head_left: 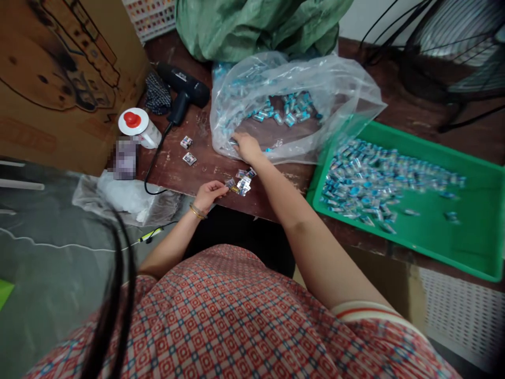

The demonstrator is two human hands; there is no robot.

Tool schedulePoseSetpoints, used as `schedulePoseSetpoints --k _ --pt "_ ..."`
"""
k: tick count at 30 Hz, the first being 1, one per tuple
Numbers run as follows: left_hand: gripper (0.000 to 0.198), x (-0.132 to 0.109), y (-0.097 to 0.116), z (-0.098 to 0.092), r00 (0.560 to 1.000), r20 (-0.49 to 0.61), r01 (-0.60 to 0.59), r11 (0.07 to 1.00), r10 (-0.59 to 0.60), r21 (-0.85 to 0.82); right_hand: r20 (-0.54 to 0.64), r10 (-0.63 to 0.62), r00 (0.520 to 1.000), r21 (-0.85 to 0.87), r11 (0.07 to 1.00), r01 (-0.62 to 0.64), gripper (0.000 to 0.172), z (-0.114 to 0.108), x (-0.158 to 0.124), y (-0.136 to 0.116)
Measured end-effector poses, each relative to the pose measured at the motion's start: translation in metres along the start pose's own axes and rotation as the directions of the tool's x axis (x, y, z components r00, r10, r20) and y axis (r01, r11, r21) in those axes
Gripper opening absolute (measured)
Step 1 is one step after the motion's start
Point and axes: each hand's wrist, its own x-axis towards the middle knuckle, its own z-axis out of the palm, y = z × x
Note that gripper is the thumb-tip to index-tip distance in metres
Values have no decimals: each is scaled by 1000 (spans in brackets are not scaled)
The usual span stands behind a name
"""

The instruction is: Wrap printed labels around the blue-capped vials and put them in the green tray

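Observation:
My left hand [209, 197] is at the table's front edge, thumb and fingers pinched on a small printed plastic sleeve [230, 183]. Beside it lies a little pile of similar shiny printed sleeves [244, 185]. My right hand [248, 148] reaches over the near left rim of a clear plastic bag [339, 79], its fingers curled and their tips partly hidden. Whatever they hold is too small to make out. Inside the bag are many small clear cylinders with blue ends [291, 119].
A green tray [469, 247] with many similar wrapped pieces stands right. Two small printed bundles [189, 158], a black hair dryer [185, 89] with its cord, and a white lidded mug [148, 134] are left. A cardboard box [79, 142], green sack [256, 26] and fan [450, 47] stand around.

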Motion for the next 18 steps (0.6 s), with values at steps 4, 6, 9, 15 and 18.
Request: schedulePoseSetpoints --k 4,6,9,15,18 --pt "50 -13 7 -7 1000 -23 -7 999 7 -37 -157 90 983 217 975 -55 35 -14 -20 -14" --pt "48 -16 9 -12 1000 -26 -4 999 3 -44 -232 122 965 463 886 -1 26 -25 -49 -18" --pt "46 -17 8 -12 1000 -5 -1 1000 1 -30 -132 98 986 743 668 33 29 -41 -104 -28" --pt "48 -14 7 9 991 134 12 1000 -13 8 -58 127 990 839 543 -21 33 -63 -178 -45" --pt "48 -18 8 19 983 180 22 1000 -24 12 -50 160 986 843 536 -44 32 -68 -189 -44"
